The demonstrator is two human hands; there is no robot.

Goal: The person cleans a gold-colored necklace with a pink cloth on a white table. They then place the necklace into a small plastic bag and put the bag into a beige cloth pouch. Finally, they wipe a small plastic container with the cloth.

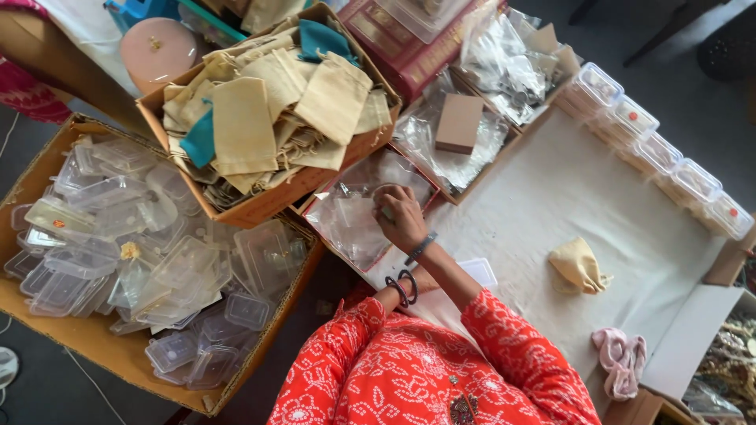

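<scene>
One hand [400,216] reaches into the shallow pink-rimmed tray of clear plastic pouches [352,224]; its fingers [387,206] curl around something small, pale and hard to identify; the other hand hides behind the bangled wrist, its grip unreadable; which hand is forward I cannot tell.

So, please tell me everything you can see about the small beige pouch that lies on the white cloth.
The beige pouch is a small cloth bag, seemingly of coarse cotton or jute. It looks filled and rounded, with its neck gathered shut and short cord ends sticking out at the right side. It lies alone on the white cloth, right of the person's arms. Neither hand touches it. A crumpled pink cloth lies below it, apart from it.
</scene>
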